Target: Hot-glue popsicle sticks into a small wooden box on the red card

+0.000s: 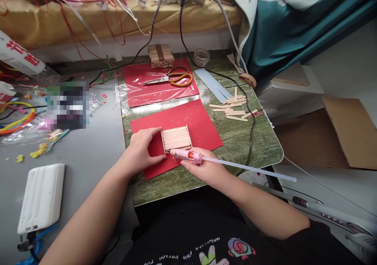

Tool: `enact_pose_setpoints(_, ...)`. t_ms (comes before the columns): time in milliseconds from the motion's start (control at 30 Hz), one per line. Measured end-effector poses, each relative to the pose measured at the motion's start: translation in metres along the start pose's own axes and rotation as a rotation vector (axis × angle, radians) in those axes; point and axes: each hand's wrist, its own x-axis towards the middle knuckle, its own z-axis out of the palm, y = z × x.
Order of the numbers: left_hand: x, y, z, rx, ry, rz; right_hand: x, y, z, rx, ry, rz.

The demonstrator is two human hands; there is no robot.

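Note:
A small panel of wooden craft sticks (176, 137), with a stick along each side, lies on a red sheet (203, 127). My left hand (143, 149) spans the panel's left side, forefinger at the far corner and thumb at the near one, steadying it. In my right hand (207, 169) is a pink hot glue gun (184, 154), its nozzle at the panel's near edge. A long translucent glue stick (250, 167) sticks out of its back. Thin strings of glue lie on the red sheet. Most fingers of my right hand are hidden under the gun.
Scissors (179, 77) rest on a second, plastic-covered red sheet (135, 80), below a bundle of craft sticks (161, 56). Right of them are glue sticks (213, 85), loose craft sticks (232, 110) and a tape roll (202, 56). A black cable (251, 135) crosses the table; a white power bank (43, 196) lies left.

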Motion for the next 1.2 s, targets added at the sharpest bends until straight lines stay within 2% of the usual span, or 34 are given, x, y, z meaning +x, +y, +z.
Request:
enact_pose_setpoints(200, 0.000, -0.001, 0.000, -0.002, -0.010, -0.004, -0.001, 0.011, 0.009, -0.074, 0.042, 0.103)
enact_pose_setpoints(667, 0.001, 0.001, 0.000, 0.003, -0.007, -0.007, -0.002, 0.006, 0.010, -0.086, 0.040, 0.084)
enact_pose_setpoints(1200, 0.002, 0.002, -0.001, 0.005, -0.003, 0.008, 0.000, 0.005, 0.012, -0.217, 0.022, 0.115)
